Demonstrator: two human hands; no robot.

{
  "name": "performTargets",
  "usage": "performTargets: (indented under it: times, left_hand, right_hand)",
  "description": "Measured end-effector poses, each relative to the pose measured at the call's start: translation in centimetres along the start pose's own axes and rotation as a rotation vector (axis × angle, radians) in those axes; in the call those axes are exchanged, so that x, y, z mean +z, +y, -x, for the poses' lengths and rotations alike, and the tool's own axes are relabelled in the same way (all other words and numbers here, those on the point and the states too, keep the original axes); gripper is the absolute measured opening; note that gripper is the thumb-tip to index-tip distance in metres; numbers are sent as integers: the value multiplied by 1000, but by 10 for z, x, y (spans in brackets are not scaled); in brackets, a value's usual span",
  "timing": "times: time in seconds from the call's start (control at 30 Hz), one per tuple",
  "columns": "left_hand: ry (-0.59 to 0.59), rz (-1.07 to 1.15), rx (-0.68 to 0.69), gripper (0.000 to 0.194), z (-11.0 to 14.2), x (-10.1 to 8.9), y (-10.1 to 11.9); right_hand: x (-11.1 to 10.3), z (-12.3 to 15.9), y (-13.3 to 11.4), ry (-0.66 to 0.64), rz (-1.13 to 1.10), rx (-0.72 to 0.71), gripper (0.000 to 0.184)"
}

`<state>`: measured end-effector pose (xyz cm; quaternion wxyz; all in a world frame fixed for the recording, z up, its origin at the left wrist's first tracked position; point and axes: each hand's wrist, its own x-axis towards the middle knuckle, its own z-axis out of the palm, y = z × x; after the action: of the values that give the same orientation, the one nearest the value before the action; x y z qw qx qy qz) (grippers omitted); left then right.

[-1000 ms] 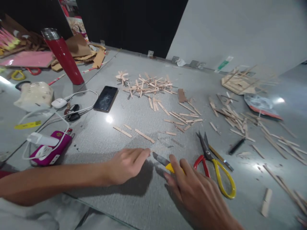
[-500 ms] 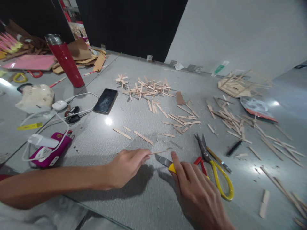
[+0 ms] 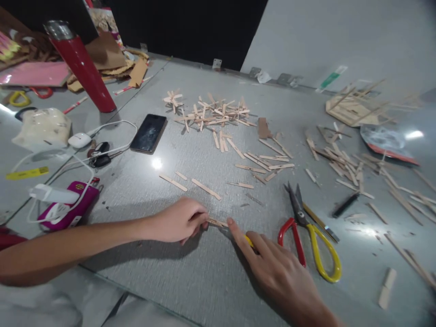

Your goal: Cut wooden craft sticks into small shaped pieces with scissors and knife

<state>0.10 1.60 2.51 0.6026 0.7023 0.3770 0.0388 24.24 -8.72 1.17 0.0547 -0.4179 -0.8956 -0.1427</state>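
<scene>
- Your right hand lies nearest to you on the grey surface. It covers almost all of a yellow cutter: only a small yellow part shows beside the forefinger, and the blade is hidden.
- The right fingers are wrapped over the cutter, with the forefinger stretched out toward the upper left. Its tip touches the thin wooden stick.
- Your left hand is curled, and its fingers pinch the left end of this stick. That end is hidden inside the grip.
- The stick lies flat on the surface between your two hands. Its long axis goes from left to right, with the right end a little nearer to you. The picture is blurred here, so I cannot tell where the stick ends under the forefinger.
- Just to the right of your right hand lie scissors with one red and one yellow handle. The points face away from you.
- Beyond your hands, several loose sticks lie apart on the surface.
- Farther away there is a black phone on the left and a pile of sticks behind it.
- A red bottle stands far to the left.
</scene>
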Motion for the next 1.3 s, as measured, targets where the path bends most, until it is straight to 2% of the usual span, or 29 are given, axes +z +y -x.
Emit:
performTargets:
  times: [0.33, 0.83, 1.07, 1.3]
  left_hand:
    - [-25, -44, 29, 35, 1, -4, 7]
    - [-32, -64, 58, 39, 1, -4, 8]
    - [-37, -73, 52, 38, 0, -3, 4]
    - [15, -97, 79, 40, 1, 2, 1]
  right_hand:
    - [-4, -4, 2, 10, -20, -21, 44]
    - [-5, -5, 0, 22, -25, 1, 46]
    - [-9, -5, 0, -18, -2, -16, 49]
    - [-9, -8, 4, -51, 37, -60, 43]
